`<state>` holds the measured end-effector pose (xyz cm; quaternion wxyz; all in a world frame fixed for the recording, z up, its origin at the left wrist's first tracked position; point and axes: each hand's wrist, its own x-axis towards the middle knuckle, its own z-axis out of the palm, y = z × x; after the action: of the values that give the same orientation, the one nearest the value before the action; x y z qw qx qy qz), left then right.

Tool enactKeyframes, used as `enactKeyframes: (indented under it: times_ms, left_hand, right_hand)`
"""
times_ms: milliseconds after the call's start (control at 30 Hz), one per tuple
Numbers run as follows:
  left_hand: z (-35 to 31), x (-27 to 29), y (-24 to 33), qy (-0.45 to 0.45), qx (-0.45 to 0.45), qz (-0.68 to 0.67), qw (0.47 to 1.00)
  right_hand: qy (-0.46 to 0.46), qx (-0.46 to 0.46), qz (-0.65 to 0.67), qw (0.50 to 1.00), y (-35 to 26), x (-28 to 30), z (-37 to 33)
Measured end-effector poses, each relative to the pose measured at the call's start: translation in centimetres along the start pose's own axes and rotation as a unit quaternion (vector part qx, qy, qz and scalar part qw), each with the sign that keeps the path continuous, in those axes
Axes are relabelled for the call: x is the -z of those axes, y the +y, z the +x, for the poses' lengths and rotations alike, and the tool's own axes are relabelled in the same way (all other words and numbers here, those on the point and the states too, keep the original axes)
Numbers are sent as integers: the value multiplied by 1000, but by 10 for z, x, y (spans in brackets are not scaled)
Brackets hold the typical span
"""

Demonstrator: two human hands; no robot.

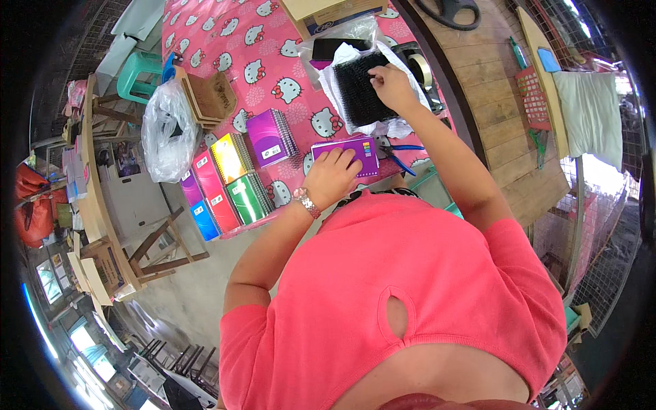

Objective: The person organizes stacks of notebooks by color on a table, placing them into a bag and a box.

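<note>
My left hand lies on a purple notebook cover at the table's near edge, fingers stretched out over it. Farther right, my right hand has its fingers pinched together at a stack of black wire binding coils; whatever sits between the fingertips is too small to make out. White paper is spread under the coils. Pliers with blue handles rest beside the purple cover's right end. To the left, spiral notebooks stand in groups: purple, yellow, green, red and blue.
Behind the coils are a black phone-like slab and a cardboard box. A tape roll stands right of them. At the left edge are a brown holder, a clear plastic bag and a green stool. A wooden bench adjoins at right.
</note>
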<state>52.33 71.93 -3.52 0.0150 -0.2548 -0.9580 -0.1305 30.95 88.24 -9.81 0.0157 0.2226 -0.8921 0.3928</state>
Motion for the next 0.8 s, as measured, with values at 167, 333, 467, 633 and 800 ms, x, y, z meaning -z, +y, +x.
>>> enactKeyframes:
  times_ms: [167,333,467,633,800]
  left_hand:
    - [1,7,-1,-40,23,-13,999]
    - [3,10,-5,-51,28,-42,997]
    - [8,25,-5,-69,48,-73,994]
    - [18,42,1,-22,79,-13,997]
    - [22,17,17,62,124,35,990]
  right_hand:
    - [-21,-6,71,997,-22,32,-12]
    - [-104,-39,204,973,-27,57,-65]
    - [-170,-79,204,961,-42,68,-105]
    - [-151,-97,261,948,-60,76,-140]
    - [-237,-110,374,890,-77,73,-162]
